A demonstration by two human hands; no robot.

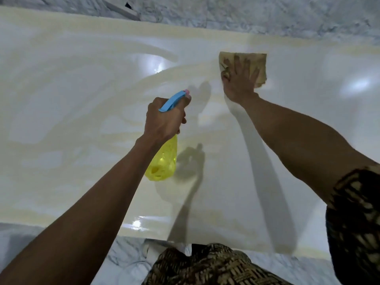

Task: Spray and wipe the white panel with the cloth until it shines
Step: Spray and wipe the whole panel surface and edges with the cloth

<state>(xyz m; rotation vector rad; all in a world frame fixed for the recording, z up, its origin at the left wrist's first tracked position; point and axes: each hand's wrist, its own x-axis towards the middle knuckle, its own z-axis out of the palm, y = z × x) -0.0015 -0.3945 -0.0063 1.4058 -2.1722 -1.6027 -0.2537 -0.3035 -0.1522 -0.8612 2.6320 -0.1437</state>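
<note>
Across nearly the whole head view lies the white panel (82,83), flat on a grey-veined marble floor (267,15). Panel's far edge runs just below the top of frame, near edge just ahead of the person's patterned clothing (205,266); left and right ends run out of view. Wide bare surface to the left and to the far right of both hands. Yellowish streaks and smears over much of the surface, bright glare patches between them.

Right hand (239,81) reaches toward the far edge, fingers spread flat and pressing the tan cloth (259,62) onto the panel. Cloth sticks out beyond the fingertips and to the right of the hand; it sits close to the far edge but short of it.

Left hand (164,118) is wrapped round the neck of the spray bottle (164,159), held above mid-panel. Blue trigger head (173,100) points away toward the far side, yellow translucent body hangs below the fist. Bottle is well apart from the cloth, nearer and to the left.

Arm and bottle shadows fall on the panel between the hands. Patterned sleeve (353,223) at right edge.
</note>
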